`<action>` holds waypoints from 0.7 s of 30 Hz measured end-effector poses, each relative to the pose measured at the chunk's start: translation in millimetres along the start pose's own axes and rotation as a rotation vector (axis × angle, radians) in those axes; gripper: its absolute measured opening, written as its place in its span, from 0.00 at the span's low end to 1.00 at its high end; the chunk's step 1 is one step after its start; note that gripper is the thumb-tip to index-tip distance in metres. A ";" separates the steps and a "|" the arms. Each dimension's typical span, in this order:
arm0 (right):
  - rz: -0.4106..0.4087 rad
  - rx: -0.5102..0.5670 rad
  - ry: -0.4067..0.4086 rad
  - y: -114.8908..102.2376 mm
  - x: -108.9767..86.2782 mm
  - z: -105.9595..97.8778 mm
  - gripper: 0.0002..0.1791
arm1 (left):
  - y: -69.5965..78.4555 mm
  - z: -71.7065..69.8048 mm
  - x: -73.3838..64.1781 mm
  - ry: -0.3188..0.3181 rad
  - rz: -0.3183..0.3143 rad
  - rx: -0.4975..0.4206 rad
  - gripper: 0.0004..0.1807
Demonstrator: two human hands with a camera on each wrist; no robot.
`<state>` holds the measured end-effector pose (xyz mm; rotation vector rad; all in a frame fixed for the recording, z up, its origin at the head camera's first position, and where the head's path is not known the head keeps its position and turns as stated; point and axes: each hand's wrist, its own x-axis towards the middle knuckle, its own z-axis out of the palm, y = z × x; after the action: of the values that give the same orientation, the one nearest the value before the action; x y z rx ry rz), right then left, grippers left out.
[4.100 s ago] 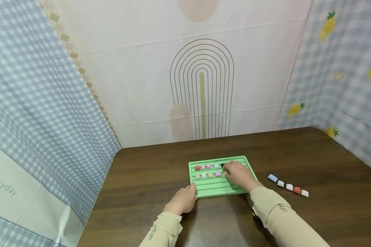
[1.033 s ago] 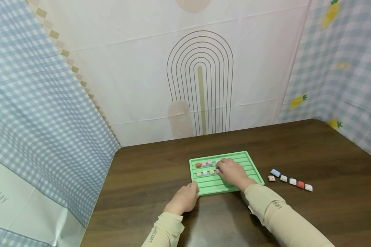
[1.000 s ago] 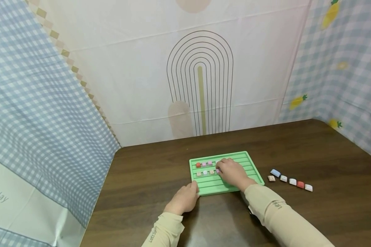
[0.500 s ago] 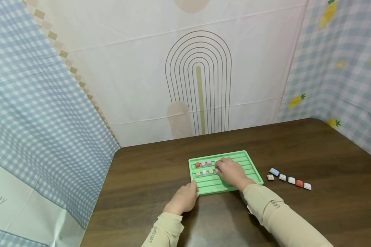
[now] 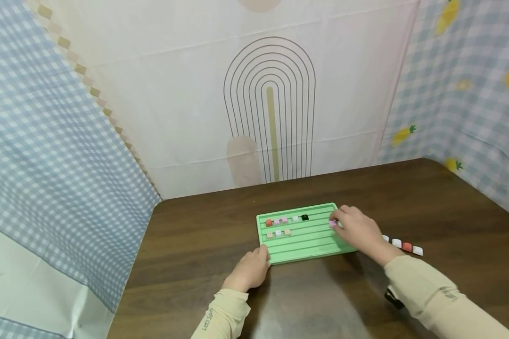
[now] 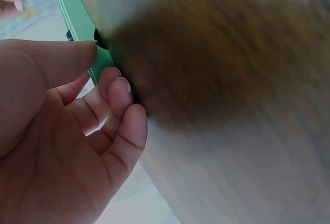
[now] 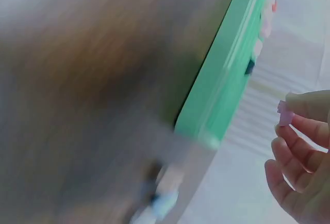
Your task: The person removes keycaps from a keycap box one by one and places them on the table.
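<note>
A green ridged tray (image 5: pixel 309 245) lies on the table. In its top row sit a red keycap (image 5: pixel 268 222), two pink ones, a white one and a black keycap (image 5: pixel 305 217). Two beige keycaps and a white keycap (image 5: pixel 278 233) stand in the row below. My left hand (image 5: pixel 249 268) grips the tray's near left corner, thumb and fingers on its edge in the left wrist view (image 6: pixel 95 62). Over the tray's right side, my right hand (image 5: pixel 358 229) pinches a pink keycap (image 7: pixel 285 115) between thumb and index finger, its other fingers loosely bent.
Right of the tray, a line of loose keycaps includes a red keycap (image 5: pixel 406 246) and a white keycap (image 5: pixel 417 251); my right hand hides part of it. The brown table (image 5: pixel 203 245) meets a patterned cloth (image 5: pixel 186 117) at the back.
My right hand has picked the pink keycap out of the second row and moved right with it, uncovering the black keycap. A beige keycap appeared beside the loose line earlier. My left hand stays put.
</note>
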<state>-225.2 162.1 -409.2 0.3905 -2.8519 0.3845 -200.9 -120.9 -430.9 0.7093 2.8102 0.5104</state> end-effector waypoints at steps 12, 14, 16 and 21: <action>0.108 -0.081 -0.108 56.8 -57.7 -21.9 0.06 | 0.2 -3.5 1.5 -0.031 -0.029 -0.029 0.03; 0.126 -0.087 -0.125 61.0 -62.4 -18.2 0.05 | 0.4 -3.5 1.5 -0.031 -0.032 -0.030 0.03; 0.134 -0.094 -0.131 63.4 -65.4 -14.2 0.04 | 0.5 -2.9 1.6 -0.032 -0.036 -0.032 0.03; 0.125 -0.115 -0.111 64.3 -68.7 -6.4 0.05 | 1.1 -1.3 1.9 -0.035 -0.035 -0.036 0.03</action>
<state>-178.5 239.4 -436.0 0.2191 -2.9989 0.2265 -202.5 -119.4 -429.6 0.6537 2.7686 0.5361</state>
